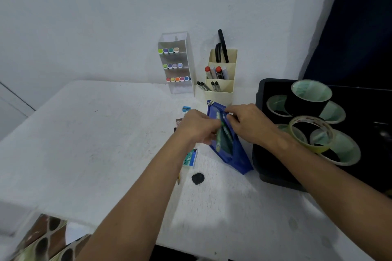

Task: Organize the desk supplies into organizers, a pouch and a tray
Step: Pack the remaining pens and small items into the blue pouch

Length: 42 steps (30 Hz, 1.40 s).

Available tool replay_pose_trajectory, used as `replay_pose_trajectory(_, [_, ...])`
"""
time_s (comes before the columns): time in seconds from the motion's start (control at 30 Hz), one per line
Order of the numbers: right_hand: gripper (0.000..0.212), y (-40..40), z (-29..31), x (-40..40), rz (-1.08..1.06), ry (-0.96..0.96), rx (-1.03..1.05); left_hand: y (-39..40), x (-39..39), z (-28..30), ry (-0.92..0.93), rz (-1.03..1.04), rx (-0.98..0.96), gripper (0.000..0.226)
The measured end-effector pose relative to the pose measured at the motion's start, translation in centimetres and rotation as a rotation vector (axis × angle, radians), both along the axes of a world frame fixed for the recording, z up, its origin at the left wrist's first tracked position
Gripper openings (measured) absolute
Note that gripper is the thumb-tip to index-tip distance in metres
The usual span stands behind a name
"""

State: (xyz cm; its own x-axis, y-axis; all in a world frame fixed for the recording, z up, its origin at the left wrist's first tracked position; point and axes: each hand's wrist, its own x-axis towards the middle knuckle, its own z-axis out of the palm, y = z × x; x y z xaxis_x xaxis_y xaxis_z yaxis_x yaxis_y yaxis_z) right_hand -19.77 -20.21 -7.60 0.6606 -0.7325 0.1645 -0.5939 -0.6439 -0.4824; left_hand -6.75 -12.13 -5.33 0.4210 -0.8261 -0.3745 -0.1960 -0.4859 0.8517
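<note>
A blue pouch (237, 160) lies open on the white desk (95, 133) beside the black tray (273, 172). My left hand (198, 126) grips green pens (219, 141) that sit partly inside the pouch's mouth. My right hand (250, 125) pinches the pouch's upper edge and holds it open. Loose on the desk are a staples box (191, 158), a black eraser (198, 178), a blue sharpener (186, 109) and a pencil tip (178, 180) under my left forearm. A small brown item (178, 122) is partly hidden behind my left hand.
A clear organizer (180, 65) with coloured markers and a cream organizer (222, 76) with markers, pens and scissors stand against the wall. The tray holds several tape rolls (310, 133). The desk's left edge drops to a patterned floor (42, 239).
</note>
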Motion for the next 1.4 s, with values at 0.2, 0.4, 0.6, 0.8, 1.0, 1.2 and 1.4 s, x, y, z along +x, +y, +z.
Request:
replay_pose_trajectory(0.2, [0.025, -0.1, -0.1, 0.0, 0.002, -0.011, 0.006, -0.4, -0.6, -1.1, 0.044, 0.072, -0.028, 0.015])
replay_pose_trajectory(0.4, [0.028, 0.0, 0.1, 0.1, -0.003, 0.010, 0.032, 1.0, 2.8, -1.2, -0.051, 0.146, -0.057, 0.009])
replay_pose_trajectory(0.6, [0.029, 0.2, 0.2, 0.1, 0.001, 0.015, 0.015, 2.3, 5.7, -2.6, -0.229, 0.233, 0.045, 0.011])
replay_pose_trajectory(0.8, [0.031, 0.2, 0.2, 0.1, 0.004, 0.026, 0.017, 3.7, 6.0, -4.1, -0.513, 0.028, 0.327, 0.016])
replay_pose_trajectory(1.0, [0.029, 0.3, 0.2, 0.0, 0.008, 0.023, 0.017, 4.6, 5.2, -5.2, -0.637, -0.034, 0.360, 0.032])
replay_pose_trajectory(1.2, [0.030, 0.2, 0.1, 0.1, 0.005, 0.012, 0.025, 4.6, 5.1, -4.7, -0.631, -0.031, 0.348, 0.030])
replay_pose_trajectory(1.4, [0.029, 0.1, 0.1, 0.0, 0.001, 0.011, 0.041, 3.4, 5.1, -1.5, -0.635, 0.044, 0.197, 0.018])
